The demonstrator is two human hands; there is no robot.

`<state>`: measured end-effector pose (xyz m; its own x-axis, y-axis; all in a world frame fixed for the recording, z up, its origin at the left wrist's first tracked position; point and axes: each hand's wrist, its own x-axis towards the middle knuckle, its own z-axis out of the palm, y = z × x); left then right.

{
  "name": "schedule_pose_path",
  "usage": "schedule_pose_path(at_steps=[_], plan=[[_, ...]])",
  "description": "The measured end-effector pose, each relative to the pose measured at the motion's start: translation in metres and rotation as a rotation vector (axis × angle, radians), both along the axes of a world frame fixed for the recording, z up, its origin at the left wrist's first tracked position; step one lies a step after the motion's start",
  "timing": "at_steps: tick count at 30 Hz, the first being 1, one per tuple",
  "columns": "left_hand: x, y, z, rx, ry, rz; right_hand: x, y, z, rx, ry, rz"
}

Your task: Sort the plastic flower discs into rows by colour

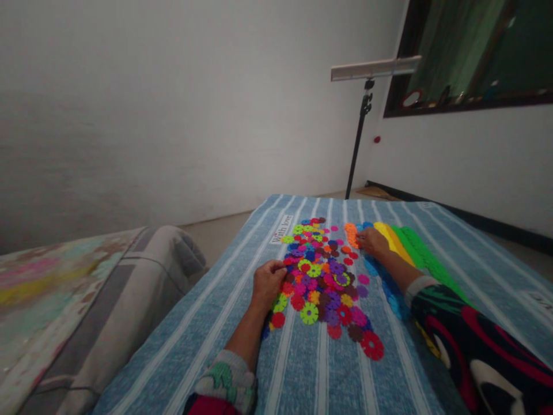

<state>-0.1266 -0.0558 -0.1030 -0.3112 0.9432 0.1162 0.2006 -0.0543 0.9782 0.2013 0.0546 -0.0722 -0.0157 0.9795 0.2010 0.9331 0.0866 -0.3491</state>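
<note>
Notched plastic discs in mixed colours lie in a loose spread on the striped blue cloth, between its left edge and the sorted rows. The left hand touches the spread's left side, fingers drawn together; whether they pinch a disc I cannot tell. The right hand, fingers curled, meets the orange discs toward the cloth's far edge; its hold is hidden. Yellow discs and green discs run in rows nearer the right edge.
</note>
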Motion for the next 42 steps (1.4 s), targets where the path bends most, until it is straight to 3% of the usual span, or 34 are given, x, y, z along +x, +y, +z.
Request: schedule_pose_path(at_steps=[6,15,20,27,32,38,42], plan=[[0.01,-0.009,0.015,-0.031,-0.084,0.023,-0.013,-0.015,0.006,0.029,-0.103,0.083],[0.007,-0.006,0.011,-0.004,-0.065,0.04,-0.092,-0.083,0.006,0.033,-0.143,0.641],[0.005,-0.003,0.005,0.007,-0.063,0.027,-0.102,-0.106,0.003,0.039,-0.077,0.796],[0.003,0.002,-0.002,0.034,-0.045,0.015,-0.078,-0.104,0.0,-0.08,0.139,0.799],[0.004,-0.001,0.003,0.01,-0.105,0.057,-0.071,-0.112,0.003,-0.09,0.189,0.852],[0.006,-0.003,0.013,0.041,-0.284,0.145,-0.069,-0.117,0.004,-0.029,0.205,0.661],[0.002,0.001,0.014,0.074,-0.365,0.224,-0.077,-0.126,0.003,-0.011,0.102,0.522]])
